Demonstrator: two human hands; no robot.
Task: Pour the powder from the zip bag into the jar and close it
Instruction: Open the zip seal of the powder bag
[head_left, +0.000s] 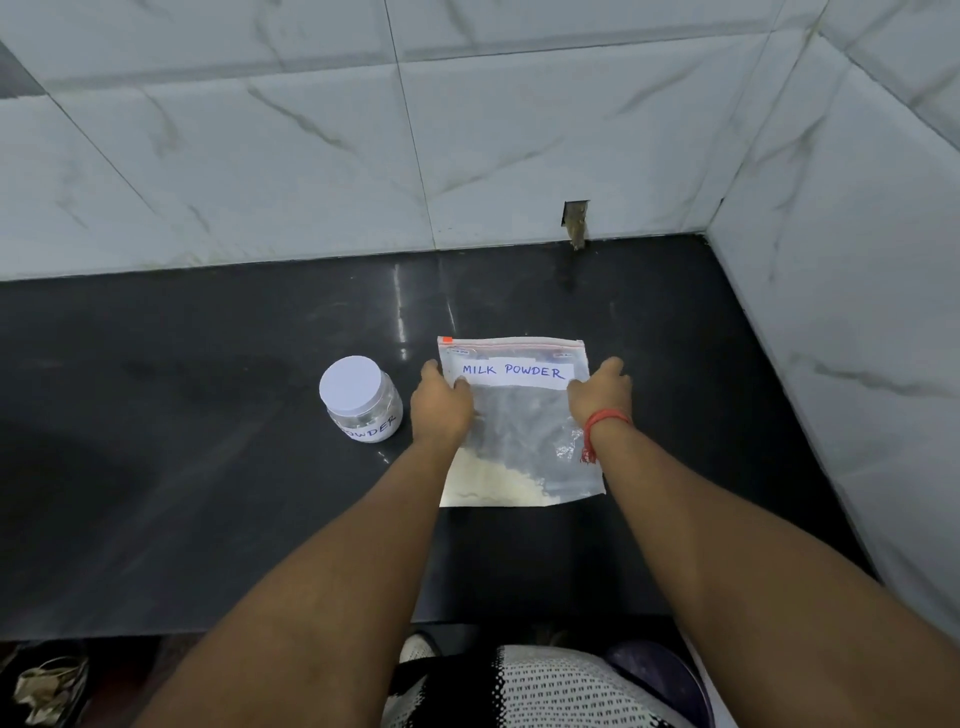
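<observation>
- Here, a zip bag (519, 421) is lying flat on a black countertop (208, 441), its sealed zip edge pointing toward the tiled wall (467, 145).
- A white label (511, 372) near the top of the bag is reading "MILK POWDER" in blue letters.
- The powder (493, 486) is sitting gathered in the bag's near-left corner, closest to the person; the rest of the bag is looking mostly clear.
- The left hand (440, 408) is resting on the bag's left edge, fingers curled over it, the thumb touching the label's left end; whether it is truly pinching the plastic, I cannot tell.
- The right hand (600, 392) is resting on the bag's right edge, its thumb lying by the label's right end; its grip is likewise unclear.
- A red thread band (602, 422) is circling the right wrist, with a loose end hanging down.
- The jar (361, 400) is standing upright on the countertop just beside the left hand, apart from the bag, with its white lid (349, 383) on.
- A label on the jar's side is showing part of the word "POWDER".
- The countertop is running into a corner of marble-patterned tiles on the right.
</observation>
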